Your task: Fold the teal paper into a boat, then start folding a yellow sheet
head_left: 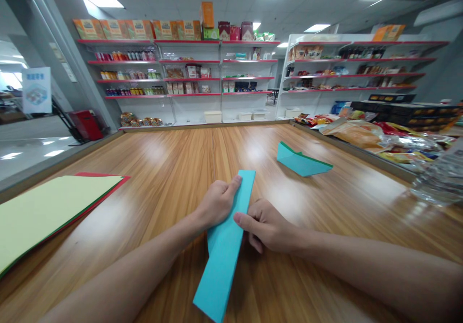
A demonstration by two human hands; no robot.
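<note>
A folded strip of light blue paper (226,260) slants up and away from me above the wooden table. My left hand (217,201) grips its left side near the far end, thumb lying on the edge and the other fingers hidden behind. On the right side, about halfway along, my right hand (267,224) pinches the strip with its thumb on top and fingers curled below. A loose flap shows under the strip beside my left hand. Farther off to the right stands a folded blue-and-green paper piece (302,162), touched by neither hand.
Sheets of pale yellow paper (54,207), with green and red paper (125,179) beneath, lie at the left of the wooden table (173,154). A clear plastic bottle (441,178) is at the right edge. Snack packets (365,132) and stocked shelves (191,62) are beyond.
</note>
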